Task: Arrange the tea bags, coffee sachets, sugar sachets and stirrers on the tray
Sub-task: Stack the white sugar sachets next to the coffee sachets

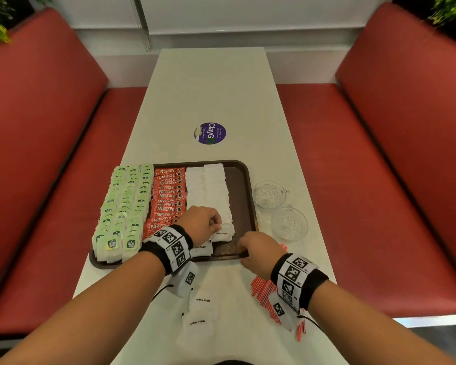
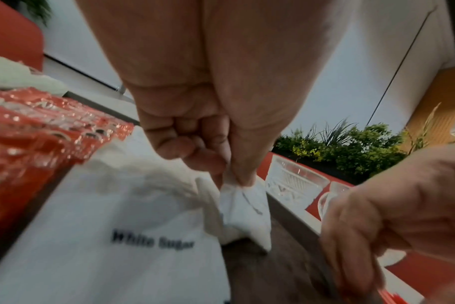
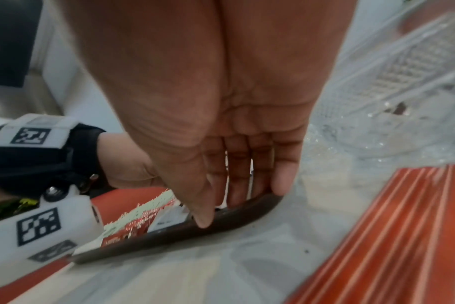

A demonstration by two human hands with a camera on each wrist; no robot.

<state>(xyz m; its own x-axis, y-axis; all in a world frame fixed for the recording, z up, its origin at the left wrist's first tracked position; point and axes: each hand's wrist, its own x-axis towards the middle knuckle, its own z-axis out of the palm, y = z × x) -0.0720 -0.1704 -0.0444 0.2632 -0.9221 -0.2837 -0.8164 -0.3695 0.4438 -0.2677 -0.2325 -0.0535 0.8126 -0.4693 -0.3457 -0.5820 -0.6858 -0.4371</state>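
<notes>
The brown tray (image 1: 244,180) holds rows of green tea bags (image 1: 124,204), red coffee sachets (image 1: 166,198) and white sugar sachets (image 1: 208,188). My left hand (image 1: 217,227) hovers over the near end of the sugar rows. Thumb and finger of that left hand (image 2: 237,181) pinch the top edge of a sugar sachet (image 2: 244,209), which stands on the tray. My right hand (image 1: 244,250) holds the tray's near right corner. The right wrist view shows this right hand (image 3: 234,209) with its thumb outside the rim (image 3: 221,226) and its fingers inside. Red stirrers (image 1: 263,288) lie on the table under my right wrist.
Two loose sugar sachets (image 1: 203,301) lie on the white table (image 1: 211,88) near its front edge. Two glass cups (image 1: 269,196) stand just right of the tray. A purple sticker (image 1: 210,133) sits mid-table. Red bench seats (image 1: 353,154) flank both sides.
</notes>
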